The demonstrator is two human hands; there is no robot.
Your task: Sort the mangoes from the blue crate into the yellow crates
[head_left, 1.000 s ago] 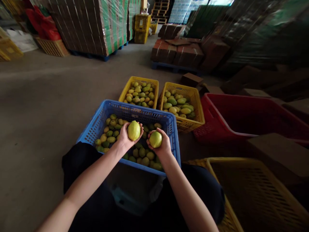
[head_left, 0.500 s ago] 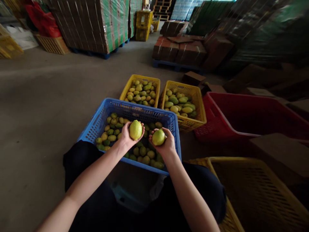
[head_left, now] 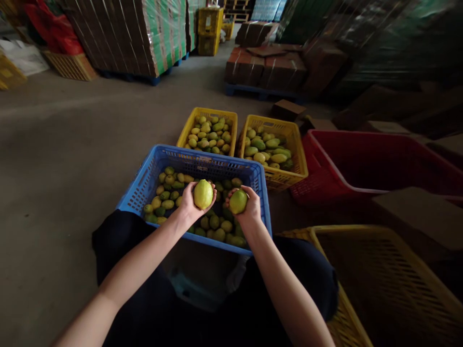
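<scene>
Over a blue crate [head_left: 142,185], both of my hands hold lemons. A yellow-green lemon [head_left: 203,194] rests in my left hand [head_left: 188,206], with the fingers curled around its underside. My right hand [head_left: 252,207] grips a greener lemon [head_left: 238,201], its thumb and fingers wrapped about the fruit. Beneath them, many green and yellow lemons [head_left: 168,204] lie in the crate, partly hidden by my hands and forearms.
Beyond the blue crate stand two yellow crates of lemons, one on the left [head_left: 184,130] and one on the right [head_left: 302,156]. A red crate [head_left: 307,188] is to the right. A yellow crate [head_left: 347,231] sits near my right knee. Wrapped pallet stacks [head_left: 168,36] stand further back.
My right hand has turned the lemon it holds, so a greener side shows, and has shifted slightly right. The left hand keeps its lemon nearly still. The view has tilted a little.
</scene>
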